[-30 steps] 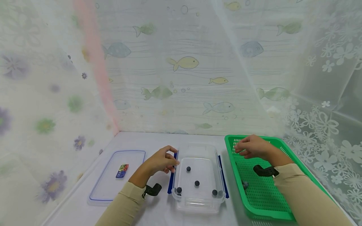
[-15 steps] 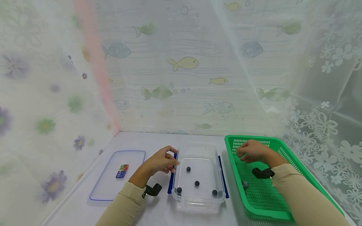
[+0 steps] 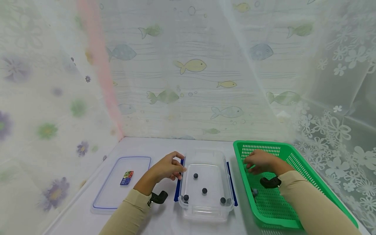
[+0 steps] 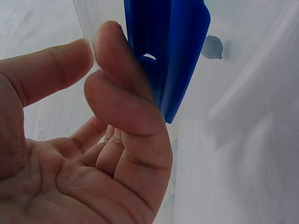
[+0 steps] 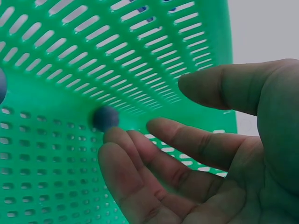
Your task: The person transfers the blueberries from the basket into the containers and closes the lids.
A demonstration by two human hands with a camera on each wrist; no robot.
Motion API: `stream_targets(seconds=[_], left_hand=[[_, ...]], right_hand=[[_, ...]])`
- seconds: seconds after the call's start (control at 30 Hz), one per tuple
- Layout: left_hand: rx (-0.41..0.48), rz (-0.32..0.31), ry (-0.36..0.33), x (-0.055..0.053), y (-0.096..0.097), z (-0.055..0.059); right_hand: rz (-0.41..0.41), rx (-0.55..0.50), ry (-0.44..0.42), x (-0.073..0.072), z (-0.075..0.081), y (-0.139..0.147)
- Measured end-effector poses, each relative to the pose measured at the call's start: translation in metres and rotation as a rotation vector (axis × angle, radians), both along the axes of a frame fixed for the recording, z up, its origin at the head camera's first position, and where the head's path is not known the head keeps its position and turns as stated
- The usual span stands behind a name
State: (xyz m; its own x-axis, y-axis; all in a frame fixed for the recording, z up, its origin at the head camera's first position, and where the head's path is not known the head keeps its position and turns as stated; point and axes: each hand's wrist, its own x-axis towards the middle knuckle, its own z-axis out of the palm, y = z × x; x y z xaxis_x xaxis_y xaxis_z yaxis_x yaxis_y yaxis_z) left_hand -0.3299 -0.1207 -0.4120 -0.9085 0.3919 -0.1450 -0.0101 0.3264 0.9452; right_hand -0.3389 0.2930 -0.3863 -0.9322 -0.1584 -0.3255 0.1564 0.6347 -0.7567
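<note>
My left hand pinches the left rim of a clear plastic food container, thumb on one side, curled fingers beside its blue latch. Several small dark-blue balls lie inside the container, spread apart. Over the far left part of a green plastic basket hovers my right hand, loosely bent, thumb apart from the fingers and nothing held. In the right wrist view its fingertips are close to a dark-blue ball by the basket wall; another ball shows at the left edge.
A clear lid with a blue seal and a colourful label lies on the white table left of the container. Patterned translucent curtains close off the back and both sides. The basket stands right beside the container.
My right hand has lowered into the basket and come slightly nearer, its fingers now spread a little more. The left hand, container and balls have stayed put.
</note>
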Motion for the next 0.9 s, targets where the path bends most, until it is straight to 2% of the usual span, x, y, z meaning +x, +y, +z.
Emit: stream_targets(seconds=[0.2, 0.53, 0.9], left_hand=[[-0.006, 0.006, 0.000, -0.001, 0.000, -0.001], [-0.011, 0.007, 0.004, -0.001, 0.000, -0.001], [-0.009, 0.002, 0.004, -0.001, 0.001, -0.002]], right_hand=[[0.004, 0.001, -0.013, 0.003, -0.003, -0.004], [-0.009, 0.017, -0.046, -0.004, -0.015, -0.003], [0.049, 0.067, -0.057, 0.001, -0.016, -0.006]])
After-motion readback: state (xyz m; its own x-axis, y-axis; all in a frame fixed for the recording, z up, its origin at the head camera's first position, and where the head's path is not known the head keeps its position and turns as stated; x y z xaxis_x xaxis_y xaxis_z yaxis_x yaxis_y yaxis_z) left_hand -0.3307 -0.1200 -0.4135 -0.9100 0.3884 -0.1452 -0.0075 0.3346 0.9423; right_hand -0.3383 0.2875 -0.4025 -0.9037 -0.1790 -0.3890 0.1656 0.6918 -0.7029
